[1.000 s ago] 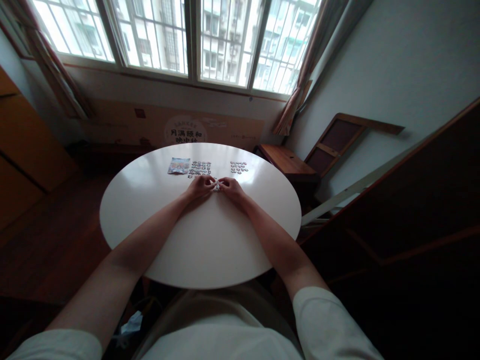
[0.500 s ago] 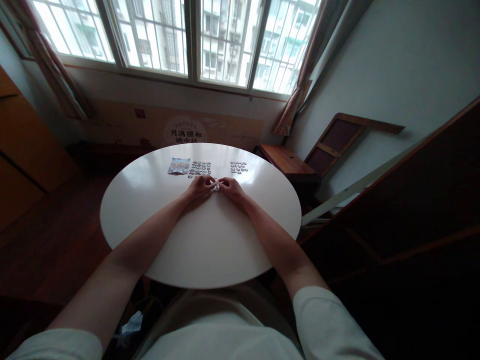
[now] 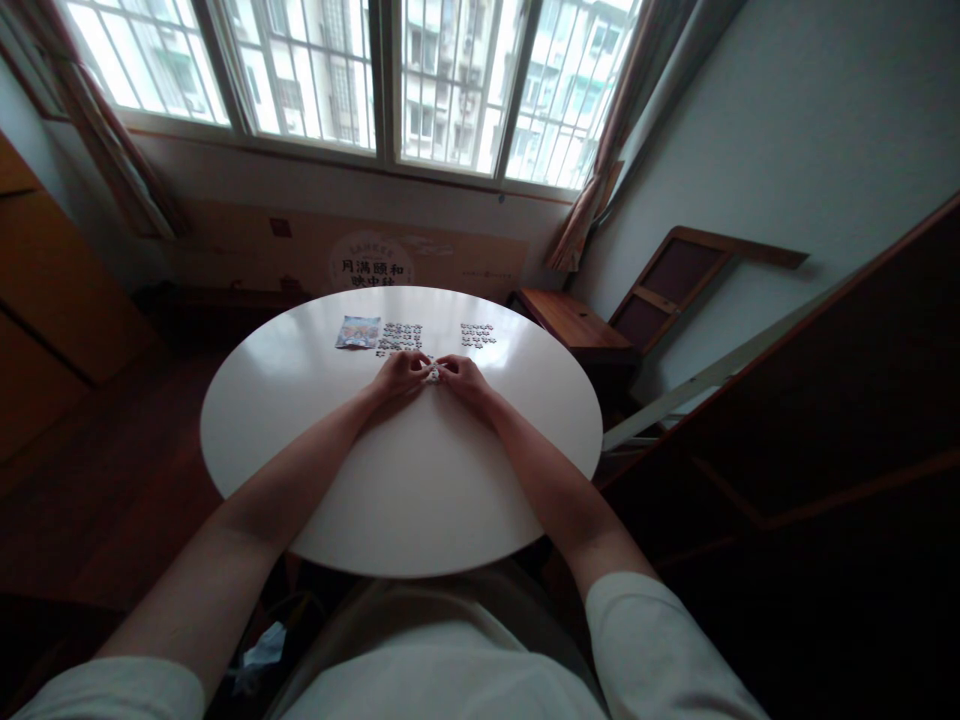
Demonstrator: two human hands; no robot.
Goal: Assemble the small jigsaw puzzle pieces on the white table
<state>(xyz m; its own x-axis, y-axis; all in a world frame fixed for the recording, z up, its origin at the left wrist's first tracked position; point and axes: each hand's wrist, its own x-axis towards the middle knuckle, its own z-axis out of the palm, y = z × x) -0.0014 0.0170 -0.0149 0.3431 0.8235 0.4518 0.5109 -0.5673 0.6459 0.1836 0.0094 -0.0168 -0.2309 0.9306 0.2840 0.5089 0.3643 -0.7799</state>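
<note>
Both hands meet over the far half of the white oval table point(image 3: 405, 480). My left hand point(image 3: 401, 374) has thumb and fingers brought together at a small cluster of puzzle pieces point(image 3: 433, 376). From the other side my right hand point(image 3: 460, 376) pinches at the same cluster; the fingers hide most of it. Beyond my left hand lie rows of loose puzzle pieces point(image 3: 403, 335). A second, smaller group of pieces point(image 3: 478, 334) is laid out past my right hand. Left of the rows rests a colourful picture sheet or packet point(image 3: 358, 332).
A wooden stool or bench point(image 3: 574, 318) stands by the table's far right edge, with a wooden framed panel point(image 3: 667, 285) against the wall. Curtained windows point(image 3: 450, 90) and a printed banner point(image 3: 465, 250) are behind the table. Dark furniture point(image 3: 840, 480) fills the right side.
</note>
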